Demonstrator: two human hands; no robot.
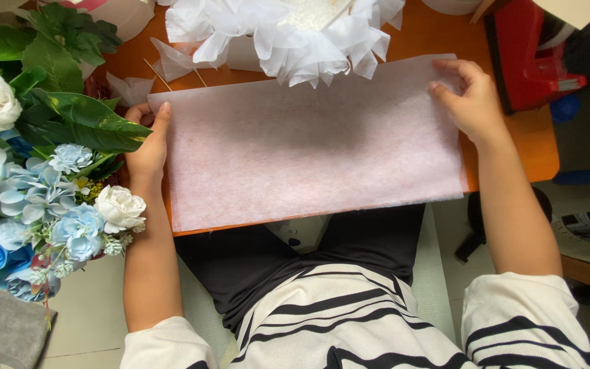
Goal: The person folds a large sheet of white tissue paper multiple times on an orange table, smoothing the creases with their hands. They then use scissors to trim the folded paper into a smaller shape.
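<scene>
A pale pink paper sheet lies flat and unfolded on the orange worktop, its near edge overhanging, with the left hand resting loosely open-fingered on its left edge, the right hand pinching its far right corner, white paper flowers behind.
</scene>
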